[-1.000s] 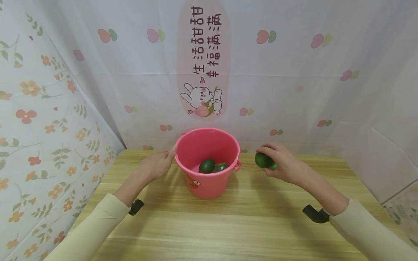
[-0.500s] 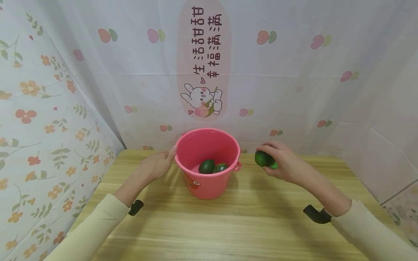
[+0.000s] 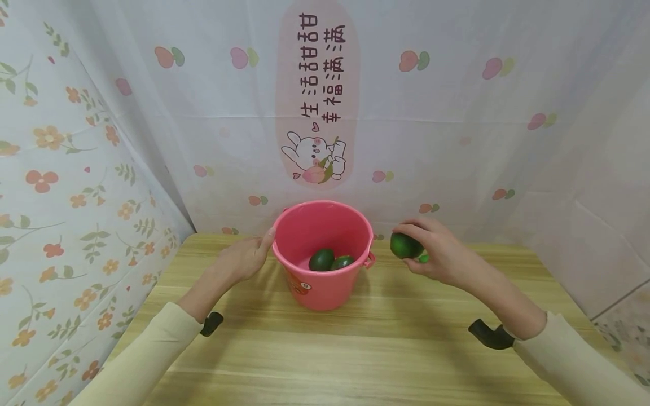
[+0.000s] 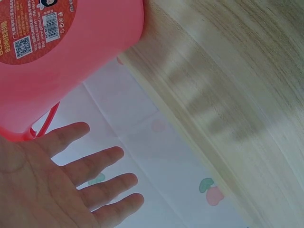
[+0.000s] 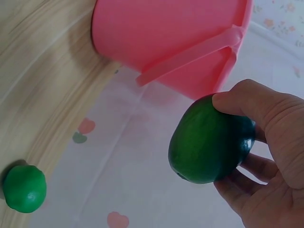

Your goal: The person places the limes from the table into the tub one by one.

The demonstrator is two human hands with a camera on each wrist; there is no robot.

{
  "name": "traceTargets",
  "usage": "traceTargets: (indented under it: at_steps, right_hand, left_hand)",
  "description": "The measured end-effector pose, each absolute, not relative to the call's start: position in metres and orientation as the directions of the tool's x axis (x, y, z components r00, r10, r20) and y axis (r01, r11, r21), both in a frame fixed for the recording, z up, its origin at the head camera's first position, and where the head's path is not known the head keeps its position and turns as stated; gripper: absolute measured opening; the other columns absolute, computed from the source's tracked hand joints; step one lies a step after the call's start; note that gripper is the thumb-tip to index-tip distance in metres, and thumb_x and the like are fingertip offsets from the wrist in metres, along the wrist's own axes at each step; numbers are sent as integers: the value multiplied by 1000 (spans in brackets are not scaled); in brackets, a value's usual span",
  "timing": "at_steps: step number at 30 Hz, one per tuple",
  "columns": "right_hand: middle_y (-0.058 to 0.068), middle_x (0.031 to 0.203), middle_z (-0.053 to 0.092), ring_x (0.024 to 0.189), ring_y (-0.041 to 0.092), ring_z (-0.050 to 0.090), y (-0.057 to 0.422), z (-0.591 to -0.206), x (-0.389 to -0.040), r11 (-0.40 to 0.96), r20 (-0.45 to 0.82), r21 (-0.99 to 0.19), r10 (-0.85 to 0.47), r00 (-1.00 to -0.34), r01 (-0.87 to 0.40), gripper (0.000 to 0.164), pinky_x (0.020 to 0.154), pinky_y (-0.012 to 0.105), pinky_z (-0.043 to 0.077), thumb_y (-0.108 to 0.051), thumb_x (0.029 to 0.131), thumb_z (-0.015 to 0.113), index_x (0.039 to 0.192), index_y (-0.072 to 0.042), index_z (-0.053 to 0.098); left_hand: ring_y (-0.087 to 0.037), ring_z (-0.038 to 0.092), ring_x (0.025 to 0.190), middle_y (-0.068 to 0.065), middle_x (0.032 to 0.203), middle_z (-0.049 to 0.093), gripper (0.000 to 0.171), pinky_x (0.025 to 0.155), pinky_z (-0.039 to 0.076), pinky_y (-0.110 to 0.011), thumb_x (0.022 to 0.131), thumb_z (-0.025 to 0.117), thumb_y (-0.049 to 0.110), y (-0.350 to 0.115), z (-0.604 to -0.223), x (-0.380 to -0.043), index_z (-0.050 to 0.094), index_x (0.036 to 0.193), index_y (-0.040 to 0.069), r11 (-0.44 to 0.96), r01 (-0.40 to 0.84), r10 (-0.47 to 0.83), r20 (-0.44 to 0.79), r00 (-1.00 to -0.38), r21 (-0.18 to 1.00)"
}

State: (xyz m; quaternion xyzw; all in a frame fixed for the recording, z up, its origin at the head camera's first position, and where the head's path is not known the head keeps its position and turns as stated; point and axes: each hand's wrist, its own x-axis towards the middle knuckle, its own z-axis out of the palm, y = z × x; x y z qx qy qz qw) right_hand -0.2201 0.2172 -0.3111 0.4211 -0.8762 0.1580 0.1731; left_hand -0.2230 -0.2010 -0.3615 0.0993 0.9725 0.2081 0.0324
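Note:
A pink bucket (image 3: 325, 287) stands upright on the table with two dark green avocados (image 3: 321, 260) in it. My left hand (image 3: 246, 256) is at the bucket's left rim, thumb against the edge. In the left wrist view its fingers (image 4: 102, 190) are straight and spread beside the bucket, and the thumb is hidden. My right hand (image 3: 437, 251) holds a glossy, egg-shaped green avocado (image 5: 209, 142) between thumb and fingers, raised to the right of the bucket. Low on the left of the right wrist view, a bright green, lime-like fruit (image 5: 24, 188) lies on the table.
The wooden table (image 3: 325, 361) ends at a printed curtain (image 3: 457, 113) close behind the bucket. The bucket's handle (image 5: 190, 54) hangs down along its side. A flowered curtain (image 3: 76, 225) borders the left.
My right hand has shifted slightly left toward the bucket with the avocado. The left hand and the bucket stay in place.

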Motion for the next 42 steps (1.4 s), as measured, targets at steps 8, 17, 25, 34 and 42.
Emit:
traceTargets:
  at_steps: [8, 17, 25, 34, 42]
  right_hand:
    - [12, 122, 59, 106, 30, 57, 211, -308, -217, 595, 434, -146, -679, -592, -790, 61, 83, 47, 57, -3, 70, 92, 125, -2, 65]
    - [12, 124, 60, 108, 31, 57, 204, -304, -218, 594, 438, -164, -672, -598, -788, 65, 83, 47, 58, -3, 70, 93, 128, -3, 65]
    - [11, 124, 59, 110, 30, 56, 197, -300, -217, 592, 448, -176, -663, -599, -787, 65, 82, 46, 59, -4, 68, 94, 127, -4, 65]
    - [12, 127, 58, 115, 31, 54, 188, -295, -217, 573, 465, -185, -665, -584, -799, 67, 82, 45, 59, -4, 69, 94, 129, -5, 65]
    - [12, 128, 57, 116, 30, 54, 181, -293, -215, 565, 461, -206, -664, -588, -799, 68, 82, 44, 59, -5, 71, 93, 132, -6, 63]
  left_hand:
    - [-41, 52, 130, -18, 143, 56, 82, 103, 41, -61, 108, 9, 58, -202, -362, -224, 55, 145, 1, 895, 173, 203, -29, -979, 411]
    - [-42, 52, 129, -19, 142, 56, 83, 102, 41, -62, 107, 9, 58, -201, -363, -224, 55, 144, -1, 899, 161, 194, -39, -980, 408]
    - [-42, 51, 130, -20, 143, 55, 83, 103, 40, -62, 107, 9, 58, -200, -363, -224, 53, 146, -1, 899, 155, 190, -46, -981, 410]
    - [-42, 50, 131, -20, 144, 54, 85, 103, 39, -63, 106, 7, 60, -200, -361, -225, 52, 147, 0, 901, 147, 185, -55, -981, 409]
    - [-42, 51, 130, -19, 143, 55, 85, 103, 40, -62, 107, 8, 59, -201, -363, -225, 54, 145, 0, 901, 147, 183, -50, -982, 408]
